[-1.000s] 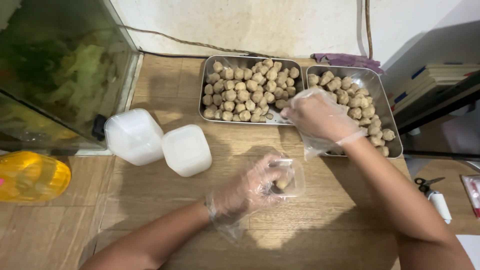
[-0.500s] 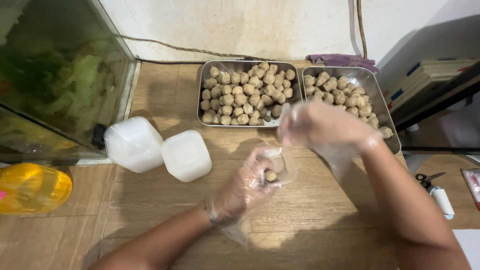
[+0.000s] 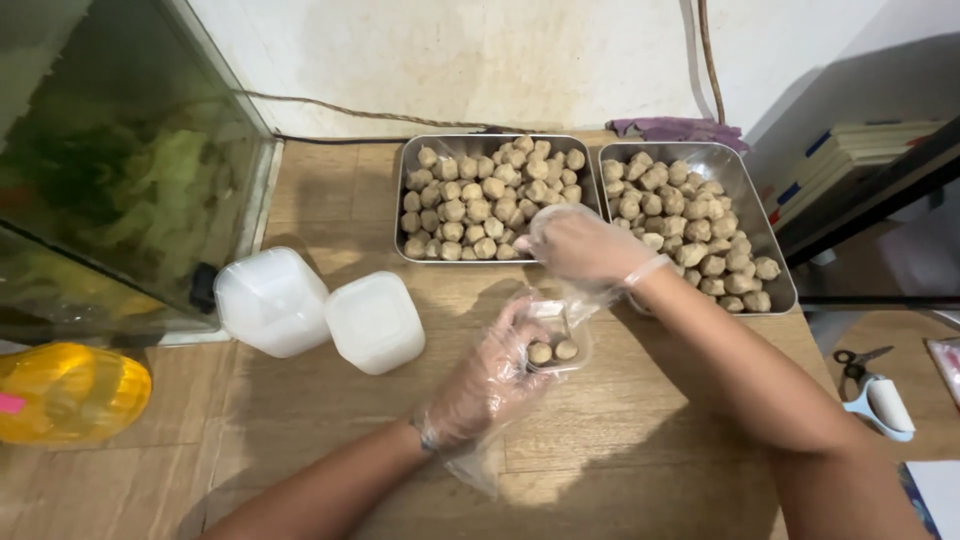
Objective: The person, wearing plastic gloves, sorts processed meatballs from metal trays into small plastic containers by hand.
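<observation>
Your small clear container (image 3: 556, 340), with two meatballs (image 3: 552, 351) inside, sits gripped in your gloved left hand (image 3: 487, 380) just in front of the left steel tray (image 3: 402, 200). Your gloved right hand (image 3: 580, 244) curls, fingers closed, over that tray's near right corner; whether it grips a meatball, you cannot tell.

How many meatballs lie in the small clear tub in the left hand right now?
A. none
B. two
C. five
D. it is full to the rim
B: the tub held by the left hand shows just two meatballs side by side at its bottom.
</observation>
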